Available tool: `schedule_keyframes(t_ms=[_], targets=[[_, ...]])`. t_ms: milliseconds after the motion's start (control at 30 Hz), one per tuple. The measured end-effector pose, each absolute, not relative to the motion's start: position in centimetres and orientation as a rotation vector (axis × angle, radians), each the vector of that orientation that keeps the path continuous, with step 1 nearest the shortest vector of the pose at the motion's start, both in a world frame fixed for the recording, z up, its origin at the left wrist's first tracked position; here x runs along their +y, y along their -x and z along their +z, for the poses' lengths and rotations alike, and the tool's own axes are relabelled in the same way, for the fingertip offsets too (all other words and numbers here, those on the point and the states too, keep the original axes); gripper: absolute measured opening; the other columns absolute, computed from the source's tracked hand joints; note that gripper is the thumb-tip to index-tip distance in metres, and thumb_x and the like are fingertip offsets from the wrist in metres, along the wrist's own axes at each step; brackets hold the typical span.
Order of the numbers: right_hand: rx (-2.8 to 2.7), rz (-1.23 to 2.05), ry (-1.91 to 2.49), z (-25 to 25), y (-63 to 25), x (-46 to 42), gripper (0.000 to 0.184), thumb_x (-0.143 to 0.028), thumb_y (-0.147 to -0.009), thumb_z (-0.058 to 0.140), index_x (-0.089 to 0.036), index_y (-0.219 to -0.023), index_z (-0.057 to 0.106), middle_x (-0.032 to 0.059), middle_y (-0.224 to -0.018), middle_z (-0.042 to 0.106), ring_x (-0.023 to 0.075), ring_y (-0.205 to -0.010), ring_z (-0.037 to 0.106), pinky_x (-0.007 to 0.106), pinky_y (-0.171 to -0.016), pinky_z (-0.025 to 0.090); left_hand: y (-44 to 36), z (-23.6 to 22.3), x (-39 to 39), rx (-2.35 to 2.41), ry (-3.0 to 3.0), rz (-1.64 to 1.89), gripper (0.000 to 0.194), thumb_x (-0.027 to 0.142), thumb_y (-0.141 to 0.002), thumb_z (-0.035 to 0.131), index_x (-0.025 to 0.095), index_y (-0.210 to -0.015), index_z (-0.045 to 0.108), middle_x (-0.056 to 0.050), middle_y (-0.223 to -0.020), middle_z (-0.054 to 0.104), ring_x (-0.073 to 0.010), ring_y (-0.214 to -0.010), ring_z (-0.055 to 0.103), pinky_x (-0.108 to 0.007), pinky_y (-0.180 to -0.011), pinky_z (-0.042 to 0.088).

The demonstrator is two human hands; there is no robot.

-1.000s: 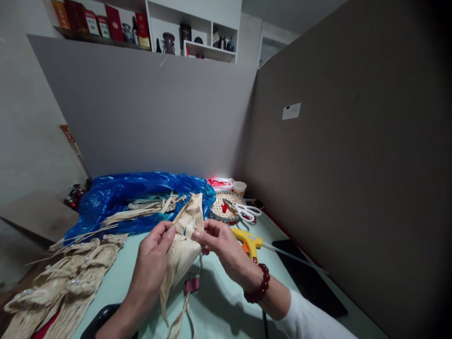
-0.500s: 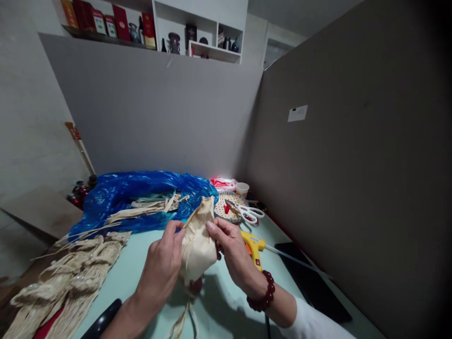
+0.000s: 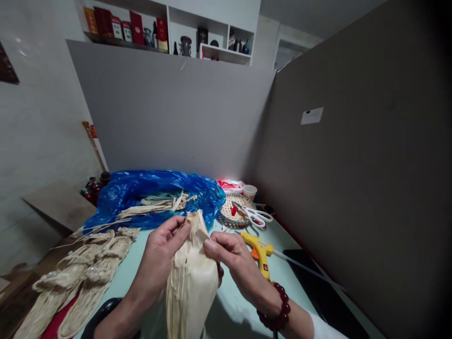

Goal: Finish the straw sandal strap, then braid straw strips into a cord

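A cream-coloured, papery corn husk piece (image 3: 201, 282) with pleated folds hangs between my hands above the table. My left hand (image 3: 158, 254) pinches its upper left edge, thumb and fingers closed. On the other edge, a little lower, the thumb and fingers of my right hand (image 3: 235, 261) grip it. Something dark red shows partly behind the husk beside my right fingers; I cannot make out what it is. A yellow glue gun (image 3: 260, 252) with a long glue stick lies just right of my right hand.
Braided straw-like slippers (image 3: 95, 270) lie at the left. Behind my hands, a blue plastic bag (image 3: 120, 193) holds dry strips (image 3: 151, 207). White-handled scissors (image 3: 259, 216) rest across a woven basket (image 3: 228, 214), with a paper cup (image 3: 250, 191) behind. A black flat object (image 3: 318, 287) lies right.
The husk piece has been turned, so its long pleated side now faces me and hangs lower. Both hands still pinch its edges. The view has swung slightly left.
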State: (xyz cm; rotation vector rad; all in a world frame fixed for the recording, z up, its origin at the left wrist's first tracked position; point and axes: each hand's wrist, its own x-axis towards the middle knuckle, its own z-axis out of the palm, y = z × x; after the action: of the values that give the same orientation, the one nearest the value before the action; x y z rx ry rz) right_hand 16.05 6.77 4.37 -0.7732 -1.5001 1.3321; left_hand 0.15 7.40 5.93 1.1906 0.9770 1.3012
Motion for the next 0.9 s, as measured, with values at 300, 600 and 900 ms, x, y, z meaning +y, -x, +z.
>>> schedule_keyframes(t_ms=[300,600,900], targets=[[-1.493,1.166,0.774,6.3,-16.6,6.3,0.024,-0.038,-0.085,0.067,-0.015,-0.083,0.060,0.0006,-0.079,0.056,0.0114,-0.071,0.049,0.023,-0.064,0.041,-0.3,6.8,5.9,1.092,-1.526,1.273,0.016,0.039,-0.082,0.068,0.022,-0.082,0.068,0.003,-0.076,0.065,-0.0149,-0.071,0.057,-0.020,-0.064,0.044],[-1.525,1.041,0.810,6.3,-17.1,6.3,0.016,-0.028,-0.087,0.063,-0.016,-0.077,0.060,-0.0012,-0.073,0.057,0.0109,-0.069,0.049,0.022,-0.063,0.040,-0.8,7.0,5.7,0.975,-1.332,1.157,0.020,0.041,-0.084,0.064,0.022,-0.081,0.063,0.003,-0.069,0.062,-0.0150,-0.063,0.060,-0.023,-0.059,0.046],[-1.657,1.034,0.838,6.7,-17.2,5.9,0.018,-0.032,-0.087,0.065,-0.015,-0.081,0.065,0.0011,-0.078,0.064,0.0129,-0.072,0.056,0.024,-0.070,0.045,-0.2,6.9,5.9,1.192,-1.753,1.162,0.012,0.036,-0.086,0.061,0.024,-0.088,0.059,0.005,-0.074,0.059,-0.0130,-0.069,0.055,-0.020,-0.062,0.041]])
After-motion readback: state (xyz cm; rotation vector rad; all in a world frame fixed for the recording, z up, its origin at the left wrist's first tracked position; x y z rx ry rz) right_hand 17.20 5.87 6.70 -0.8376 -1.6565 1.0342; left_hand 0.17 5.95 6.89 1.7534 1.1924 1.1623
